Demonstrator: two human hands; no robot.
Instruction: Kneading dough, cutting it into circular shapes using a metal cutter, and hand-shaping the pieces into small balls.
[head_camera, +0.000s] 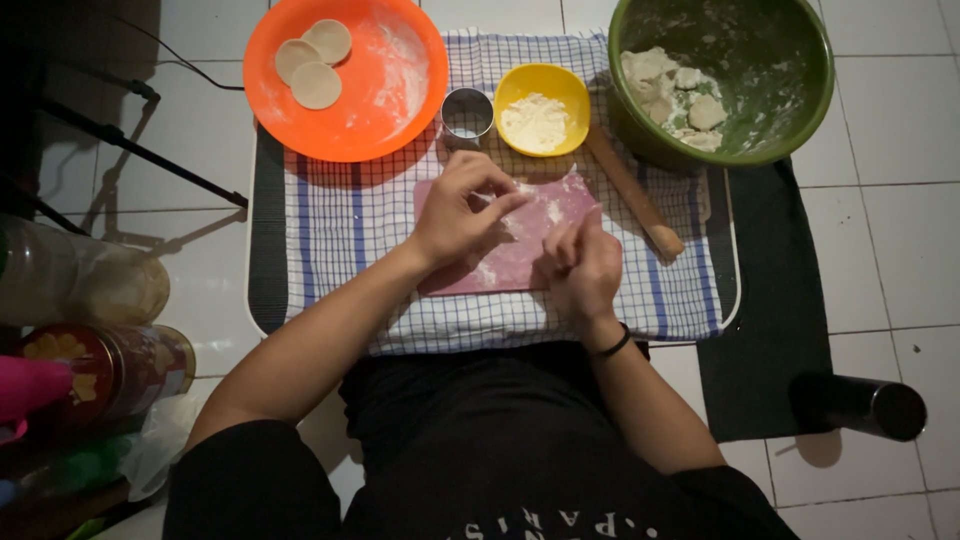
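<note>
A pink mat (520, 262) dusted with flour lies on a blue-checked cloth (350, 215). My left hand (462, 215) hovers over the mat's upper left part, fingers bent, fingertips next to a pale floury patch (535, 212). Whether it pinches dough there is hidden. My right hand (585, 268) rests on the mat's right edge with fingers curled in, and nothing shows in it. Just beyond the mat stand a round metal cutter (467, 115) and a yellow bowl of flour (541, 112). A wooden rolling pin (637, 197) lies to the right.
An orange plate (385, 90) at the back left holds three dough rounds (314, 62). A green bowl (770, 70) at the back right holds dough scraps. A black cylinder (862, 405) lies on the tiled floor at right. Tins and jars (110, 365) crowd the left.
</note>
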